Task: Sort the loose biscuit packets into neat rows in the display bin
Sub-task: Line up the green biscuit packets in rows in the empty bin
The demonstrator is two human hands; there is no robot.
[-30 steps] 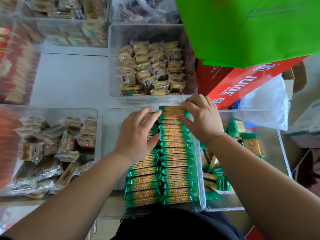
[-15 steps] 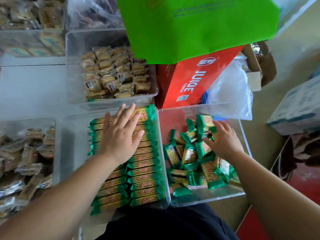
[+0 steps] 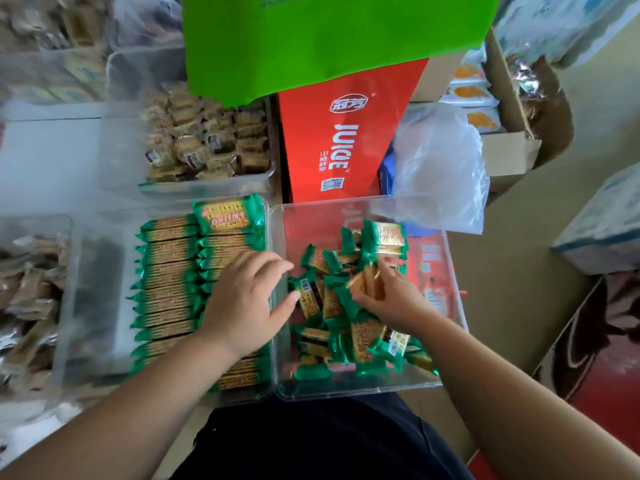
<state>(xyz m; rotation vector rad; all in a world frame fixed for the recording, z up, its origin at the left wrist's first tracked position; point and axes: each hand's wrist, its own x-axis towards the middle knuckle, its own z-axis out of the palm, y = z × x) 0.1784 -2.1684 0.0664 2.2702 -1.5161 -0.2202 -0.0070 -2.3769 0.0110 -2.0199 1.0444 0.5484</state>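
Observation:
Green-and-gold biscuit packets [image 3: 166,271] stand in two neat rows in the clear display bin [image 3: 100,306] at centre left. One packet [image 3: 227,216] lies flat on the far end of the right row. My left hand [image 3: 242,299] hovers over the right row with fingers spread, reaching toward the bin's right wall. Beside it, a second clear bin [image 3: 446,271] holds a loose pile of the same packets [image 3: 332,327]. My right hand [image 3: 391,296] is in that pile, its fingers curled round a few packets [image 3: 367,282].
A red juice carton [image 3: 346,133] stands behind the bins, under a green bag [image 3: 311,39]. A clear plastic bag [image 3: 440,168] lies at its right. More clear bins of brown snacks [image 3: 204,140] sit behind and at the left [image 3: 27,299]. Cardboard boxes stand at the right.
My right hand left the rows, moved into the loose pile and has closed on packets. My left hand slid right along the rows toward the bin wall. The camera turned right.

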